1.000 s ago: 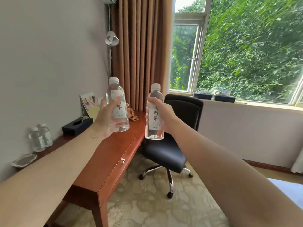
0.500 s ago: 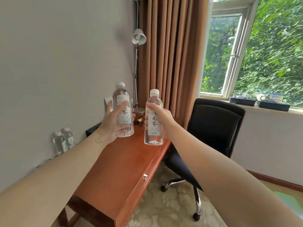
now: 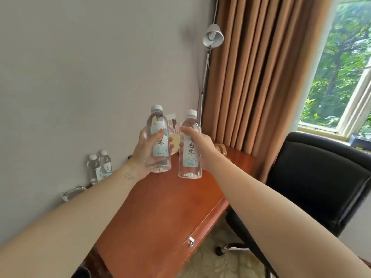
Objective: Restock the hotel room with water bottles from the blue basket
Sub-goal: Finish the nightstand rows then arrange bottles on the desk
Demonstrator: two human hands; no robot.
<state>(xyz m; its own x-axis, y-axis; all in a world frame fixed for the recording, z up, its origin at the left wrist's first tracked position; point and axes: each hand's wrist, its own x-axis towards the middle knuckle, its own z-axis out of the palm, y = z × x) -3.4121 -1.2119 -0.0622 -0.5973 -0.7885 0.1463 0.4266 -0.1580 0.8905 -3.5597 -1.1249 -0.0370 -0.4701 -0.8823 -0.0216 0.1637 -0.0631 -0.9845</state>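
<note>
Two bottles in hand, one per hand. Left hand [image 3: 143, 155] is wrapped round the middle of the left bottle [image 3: 157, 121], thumb across the label. Right hand [image 3: 204, 149] is clamped on the upper body of the right bottle [image 3: 189, 157], fingers at the top of the label. Both bottles are upright, white caps on, close side by side above the far part of the desk [image 3: 160, 217]. Judgement: they look full, so moderate weight. The thin clear plastic will dent if squeezed, and the label band should grip better than the bare wall. Hold at mid-body, firm but not crushing, and set down flat on the base. Two standing bottles [image 3: 99, 167] are already at the far left by the wall, a glass tray [image 3: 73, 192] just nearer. Lamp [image 3: 212, 37] and black chair [image 3: 321, 187] are to the right. Blue basket not in view.
</note>
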